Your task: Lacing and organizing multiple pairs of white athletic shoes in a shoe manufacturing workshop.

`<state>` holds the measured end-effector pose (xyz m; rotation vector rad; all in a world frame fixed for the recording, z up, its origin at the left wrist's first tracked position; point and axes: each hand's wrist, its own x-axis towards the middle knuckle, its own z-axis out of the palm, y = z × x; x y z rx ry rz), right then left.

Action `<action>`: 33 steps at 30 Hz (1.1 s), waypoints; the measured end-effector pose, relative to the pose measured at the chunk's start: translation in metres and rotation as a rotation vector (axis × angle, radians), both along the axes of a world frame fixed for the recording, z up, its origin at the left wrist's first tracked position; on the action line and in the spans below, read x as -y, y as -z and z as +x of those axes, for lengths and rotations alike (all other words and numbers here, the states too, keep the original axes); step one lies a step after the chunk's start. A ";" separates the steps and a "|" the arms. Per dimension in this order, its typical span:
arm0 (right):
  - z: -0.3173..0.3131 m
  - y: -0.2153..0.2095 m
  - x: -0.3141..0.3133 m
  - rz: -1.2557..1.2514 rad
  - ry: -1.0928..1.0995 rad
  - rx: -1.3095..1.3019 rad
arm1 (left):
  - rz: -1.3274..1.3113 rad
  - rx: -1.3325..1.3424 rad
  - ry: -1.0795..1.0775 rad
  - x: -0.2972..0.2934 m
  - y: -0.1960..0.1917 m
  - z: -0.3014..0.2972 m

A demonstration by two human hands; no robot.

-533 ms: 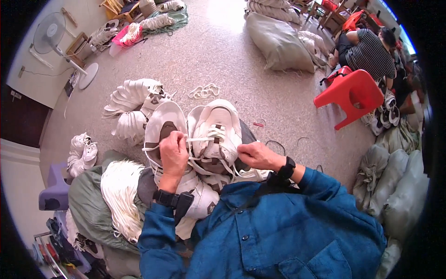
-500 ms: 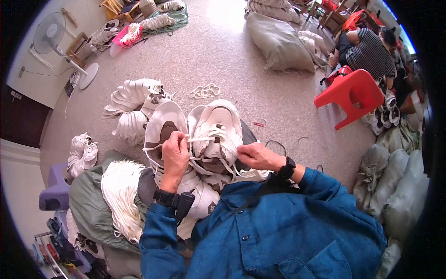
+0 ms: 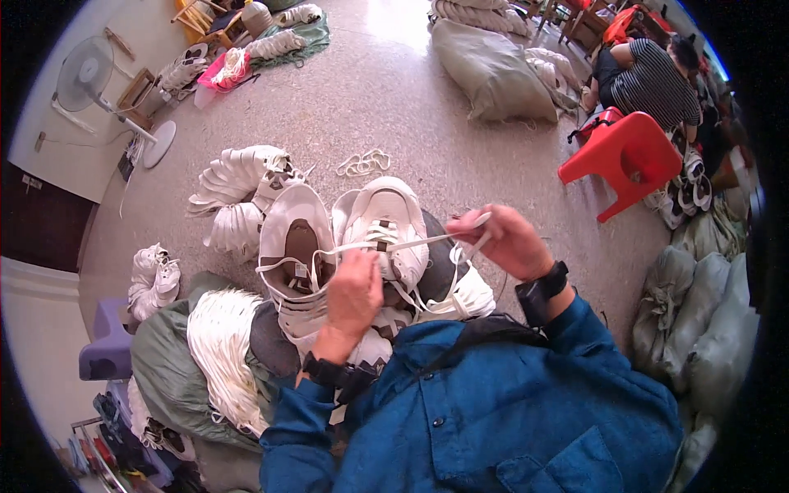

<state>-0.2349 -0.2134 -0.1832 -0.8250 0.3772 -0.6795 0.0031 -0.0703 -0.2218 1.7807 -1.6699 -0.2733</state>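
Note:
A white sneaker [image 3: 388,201] with brown trim sits toe-away in front of me, its white lace [image 3: 419,243] partly threaded. My right hand [image 3: 511,242] is closed on that lace and holds it stretched out to the right of the shoe. Folded at the shoe's opening, my left hand [image 3: 355,289] appears to pinch the tongue area; its fingertips are partly hidden. Just left stands another white sneaker [image 3: 275,226] with its brown insole showing. More white shoes lie nested beneath my left hand.
White lace bundles [image 3: 218,349] lie on green cloth [image 3: 156,353] at left, beside a purple stool [image 3: 107,349]. Stacked shoes [image 3: 238,177] stand ahead. A loose lace [image 3: 364,163] lies on the floor. At right are a red stool [image 3: 625,160], a seated person [image 3: 657,86] and sacks [image 3: 715,320].
My right hand has moved up and right, drawing the lace taut. My left hand has shifted right, from beside the left sneaker to the laced one's opening.

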 end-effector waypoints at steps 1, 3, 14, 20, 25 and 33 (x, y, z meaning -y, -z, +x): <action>-0.009 0.004 0.007 0.002 0.007 -0.001 | 0.050 -0.041 0.012 0.002 0.005 -0.010; -0.030 0.014 0.021 0.108 -0.020 0.259 | 0.100 -0.082 0.025 0.006 0.013 -0.020; -0.158 0.007 0.094 0.099 0.499 0.126 | 0.037 -0.256 0.017 0.019 0.023 -0.020; -0.095 0.024 0.064 -0.033 0.280 -0.344 | 0.007 -0.312 0.012 0.021 0.028 -0.025; -0.010 0.054 -0.007 0.022 -0.363 -0.496 | 0.017 -0.296 0.022 0.020 0.026 -0.027; 0.006 0.044 -0.007 0.036 -0.540 -0.453 | 0.005 -0.317 0.032 0.019 0.030 -0.026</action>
